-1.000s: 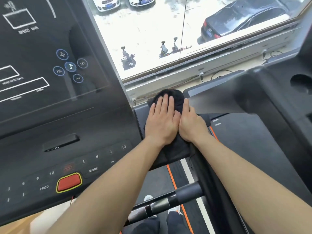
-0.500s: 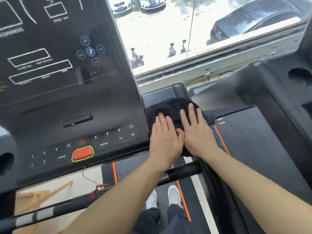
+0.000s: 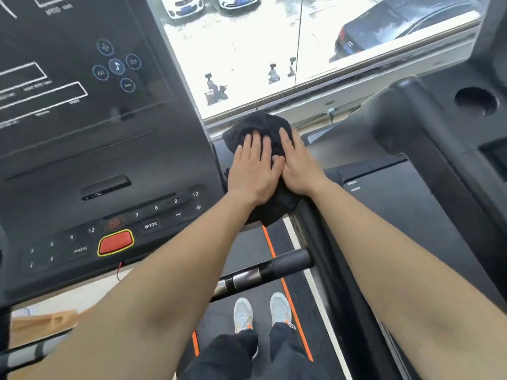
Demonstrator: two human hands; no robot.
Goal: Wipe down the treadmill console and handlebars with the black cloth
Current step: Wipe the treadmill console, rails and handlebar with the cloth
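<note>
Two hands lie flat, side by side, a little above the centre of the frame. The fingers (image 3: 256, 145) of the left hand (image 3: 253, 174) are straight and nearly together, and the right hand (image 3: 297, 167) the same; both press down on the black cloth (image 3: 263, 127) and clamp nothing. I judge the flat palms spread pressure over the side rail under the cloth. To the left the console (image 3: 109, 165) edge is just beside the cloth. Toward the bottom right, the rail (image 3: 323, 242) continues free, and the handlebar (image 3: 288, 260) below is untouched
</note>
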